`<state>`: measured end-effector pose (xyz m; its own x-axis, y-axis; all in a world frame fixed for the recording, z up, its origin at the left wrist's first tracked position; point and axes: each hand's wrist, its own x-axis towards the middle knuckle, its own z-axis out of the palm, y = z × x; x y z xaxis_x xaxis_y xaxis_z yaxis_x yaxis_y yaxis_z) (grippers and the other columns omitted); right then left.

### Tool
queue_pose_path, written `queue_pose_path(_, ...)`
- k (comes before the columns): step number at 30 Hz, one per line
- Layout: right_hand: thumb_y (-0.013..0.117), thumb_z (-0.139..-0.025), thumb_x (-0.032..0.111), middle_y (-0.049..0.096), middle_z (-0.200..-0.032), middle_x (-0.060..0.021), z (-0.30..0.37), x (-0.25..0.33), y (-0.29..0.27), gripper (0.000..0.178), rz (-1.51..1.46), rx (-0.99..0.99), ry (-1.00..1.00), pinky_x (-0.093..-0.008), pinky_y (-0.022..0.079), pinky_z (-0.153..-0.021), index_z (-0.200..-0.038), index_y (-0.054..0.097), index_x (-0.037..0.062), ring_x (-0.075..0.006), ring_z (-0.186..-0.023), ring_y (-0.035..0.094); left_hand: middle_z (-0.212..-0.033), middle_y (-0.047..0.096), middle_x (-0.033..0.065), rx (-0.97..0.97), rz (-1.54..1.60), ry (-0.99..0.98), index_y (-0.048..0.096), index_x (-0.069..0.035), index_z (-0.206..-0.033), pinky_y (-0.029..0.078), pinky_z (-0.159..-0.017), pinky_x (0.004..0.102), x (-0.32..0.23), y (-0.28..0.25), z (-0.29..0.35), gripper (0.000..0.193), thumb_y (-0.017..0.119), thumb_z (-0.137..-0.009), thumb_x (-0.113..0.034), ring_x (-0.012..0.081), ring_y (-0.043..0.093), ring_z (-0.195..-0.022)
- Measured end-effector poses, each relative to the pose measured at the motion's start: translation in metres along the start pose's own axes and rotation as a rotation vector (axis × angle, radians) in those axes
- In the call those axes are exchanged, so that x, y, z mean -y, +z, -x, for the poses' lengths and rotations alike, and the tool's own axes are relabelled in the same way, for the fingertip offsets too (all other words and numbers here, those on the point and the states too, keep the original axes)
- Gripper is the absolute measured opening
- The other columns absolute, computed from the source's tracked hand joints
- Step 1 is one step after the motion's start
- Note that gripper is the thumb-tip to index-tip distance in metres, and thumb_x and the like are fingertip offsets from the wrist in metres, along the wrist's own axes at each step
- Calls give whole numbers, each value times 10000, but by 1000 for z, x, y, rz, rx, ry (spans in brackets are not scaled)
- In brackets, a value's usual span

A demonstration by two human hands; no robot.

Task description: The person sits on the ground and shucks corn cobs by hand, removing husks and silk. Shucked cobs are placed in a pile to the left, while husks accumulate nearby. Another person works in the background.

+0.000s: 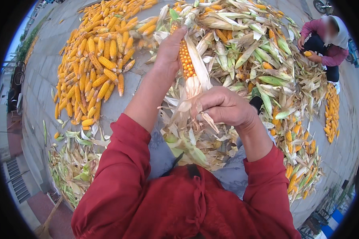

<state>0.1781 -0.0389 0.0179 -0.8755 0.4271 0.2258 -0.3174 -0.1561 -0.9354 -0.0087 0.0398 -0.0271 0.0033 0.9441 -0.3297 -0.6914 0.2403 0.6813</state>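
Observation:
My left hand (170,51) is closed around the upper part of an ear of corn (186,59). Its orange-yellow kernels show, and pale husk (198,65) hangs along its right side. Lower down, my right hand (225,106) is closed on dry husk leaves (192,89) peeled down toward the ear's lower end. The ear stands nearly lengthwise before me, over loose husks (193,149) between my knees. What lies under my right fingers is partly hidden.
Husked corn cobs (93,71) are heaped at the left. A large pile of unhusked ears (247,51) fills the far middle and right. Discarded husks (77,167) lie at the near left. At the right, another person (327,40) crouches with a cob, beside a smaller corn pile (331,113).

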Motion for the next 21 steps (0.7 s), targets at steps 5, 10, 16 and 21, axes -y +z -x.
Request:
queue_pose_path(5, 607, -828, 231, 485, -630, -110, 4, 11, 16, 267, 155, 187, -24, -364, 382, -573, -752, 566, -22, -274, -601, 502, -886, 664, 86, -147, -18, 67, 601, -28, -1078, 559, -591, 341, 13, -16, -25, 278, 673, -874, -203, 188, 644, -671)
queue_pose_path(10, 600, -742, 141, 506, -622, -147, 21, 3, 22, 192, 303, 134, -154, -395, 411, -581, -664, 535, -23, -319, -608, 521, -1018, 662, 110, -27, -29, -100, 572, -44, -1167, 572, -731, 334, 16, 5, -10, 356, 597, -914, -293, 205, 663, -827)
queue_pose_path(16, 622, -762, 152, 555, -642, -107, 34, -16, 25, 183, 392, -134, -28, -360, 447, -613, -752, 576, -24, -236, -652, 584, -1032, 646, 91, 50, -111, 138, 561, -8, -1188, 561, -709, 316, 9, -9, -21, 379, 629, -910, -257, 191, 651, -826)
queue_pose_path(21, 687, -823, 346, 627, -801, -102, 27, -3, -13, 419, 143, -824, 328, -349, 497, -740, -987, 575, -23, -211, -808, 626, -1073, 630, 81, -115, -100, 416, 540, -4, -1197, 545, -778, 314, 9, 8, -13, 388, 637, -901, -236, 180, 637, -910)
